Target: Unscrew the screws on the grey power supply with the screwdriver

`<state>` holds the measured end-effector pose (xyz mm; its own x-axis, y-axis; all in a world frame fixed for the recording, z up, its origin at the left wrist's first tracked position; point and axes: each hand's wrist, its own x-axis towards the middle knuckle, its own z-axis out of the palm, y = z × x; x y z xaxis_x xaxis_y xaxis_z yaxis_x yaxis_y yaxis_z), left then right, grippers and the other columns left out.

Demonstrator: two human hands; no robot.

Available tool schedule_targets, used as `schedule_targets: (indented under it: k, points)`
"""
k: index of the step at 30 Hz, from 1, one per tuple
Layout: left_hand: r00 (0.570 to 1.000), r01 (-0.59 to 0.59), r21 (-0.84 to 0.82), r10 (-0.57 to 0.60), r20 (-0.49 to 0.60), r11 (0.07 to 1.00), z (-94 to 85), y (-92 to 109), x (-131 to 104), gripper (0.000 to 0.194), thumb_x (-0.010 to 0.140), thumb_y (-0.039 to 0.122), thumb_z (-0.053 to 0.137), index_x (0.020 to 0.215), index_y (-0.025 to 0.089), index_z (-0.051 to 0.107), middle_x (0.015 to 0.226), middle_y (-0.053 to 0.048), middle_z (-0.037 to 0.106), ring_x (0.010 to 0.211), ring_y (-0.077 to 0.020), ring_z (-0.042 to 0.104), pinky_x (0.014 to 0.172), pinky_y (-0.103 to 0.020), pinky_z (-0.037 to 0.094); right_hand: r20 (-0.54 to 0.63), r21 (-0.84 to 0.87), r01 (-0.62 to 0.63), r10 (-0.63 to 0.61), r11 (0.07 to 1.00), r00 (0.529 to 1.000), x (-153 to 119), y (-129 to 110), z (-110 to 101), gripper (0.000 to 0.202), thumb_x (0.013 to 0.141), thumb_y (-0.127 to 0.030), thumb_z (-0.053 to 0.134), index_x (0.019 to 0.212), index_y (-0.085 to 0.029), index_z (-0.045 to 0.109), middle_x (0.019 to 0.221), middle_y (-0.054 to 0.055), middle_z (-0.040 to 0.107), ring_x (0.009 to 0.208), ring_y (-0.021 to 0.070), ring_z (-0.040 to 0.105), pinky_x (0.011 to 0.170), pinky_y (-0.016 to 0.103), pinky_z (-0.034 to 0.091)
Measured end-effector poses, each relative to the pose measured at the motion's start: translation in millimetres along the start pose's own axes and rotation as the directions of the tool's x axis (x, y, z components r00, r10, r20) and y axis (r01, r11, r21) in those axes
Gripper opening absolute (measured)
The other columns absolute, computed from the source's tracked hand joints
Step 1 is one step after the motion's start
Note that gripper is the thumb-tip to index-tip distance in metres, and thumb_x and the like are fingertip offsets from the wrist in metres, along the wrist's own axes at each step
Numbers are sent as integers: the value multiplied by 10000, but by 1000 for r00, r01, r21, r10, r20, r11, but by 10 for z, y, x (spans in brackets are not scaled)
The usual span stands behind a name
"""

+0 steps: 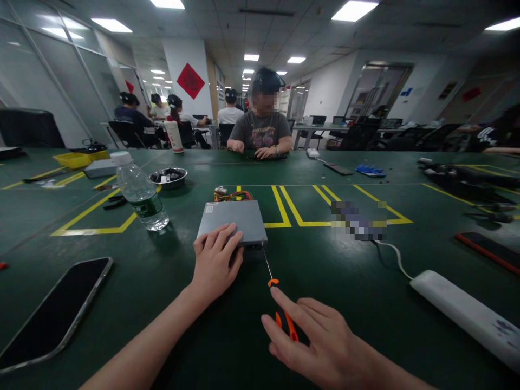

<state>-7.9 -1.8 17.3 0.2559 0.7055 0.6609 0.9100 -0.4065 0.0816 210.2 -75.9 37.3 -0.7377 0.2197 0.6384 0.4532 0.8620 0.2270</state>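
A grey metal computer power supply unit (244, 215) lies flat on the green table in front of me, its bundle of coloured cables (231, 196) at the far side. My left hand (215, 261) grips its near-left corner, fingers over the top and thumb by the front face. In my right hand (320, 338) is a screwdriver with an orange and black handle (287, 326). The forefinger rests along the handle's upper end. Its thin shaft points away from me, and the tip meets the unit's near-right corner; any screw there is too small to make out.
A water bottle (142, 195) and a metal bowl (168, 177) stand left of the unit. Nearer lies a phone (57, 309). At right are a white power strip (467, 311) with its cord and a red-edged phone (491, 252). A person (262, 127) sits opposite.
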Motion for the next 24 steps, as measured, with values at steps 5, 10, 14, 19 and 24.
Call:
schedule_targets:
  k: [5,10,14,19,24]
  points:
    - [1000,1,3,-1,12,1000,4,-3,-2,273,839,261,482,1102,259,557,1237,-63,569,1147,-263,481,880,-442,294,-70,-40,-42,39,998,997,-29,6,-32,81,826,-78,540,824,-120,610,956,175,666,684,143,622,653,278,517]
    - [1000,4,3,-4,29,1000,1,-10,-3,265,850,270,469,1103,255,548,1246,-61,562,1161,-255,471,884,-441,288,62,-53,-86,89,995,994,-44,-61,-52,214,857,-79,451,996,-130,607,1062,196,627,815,191,638,731,330,527]
    - [999,4,6,-4,32,1000,-11,-4,-1,263,857,272,461,1107,253,543,1251,-61,559,1165,-252,468,891,-441,284,46,-60,-89,92,994,995,-13,-111,-28,208,839,-51,426,869,-123,618,979,181,654,796,190,651,747,314,530]
    - [999,4,5,-4,33,1000,-8,-3,-8,265,855,273,468,1108,252,544,1253,-62,557,1170,-252,464,893,-438,286,29,-110,-39,43,993,999,-10,-87,-42,231,848,-45,420,977,-86,607,963,216,656,804,194,662,724,286,530]
    - [999,2,10,-3,36,1000,6,-7,-12,264,859,276,460,1109,251,541,1254,-61,556,1174,-252,460,890,-437,281,-9,-182,-104,105,978,994,-46,-45,-72,124,853,-117,521,935,-129,613,970,197,660,704,192,655,609,285,520]
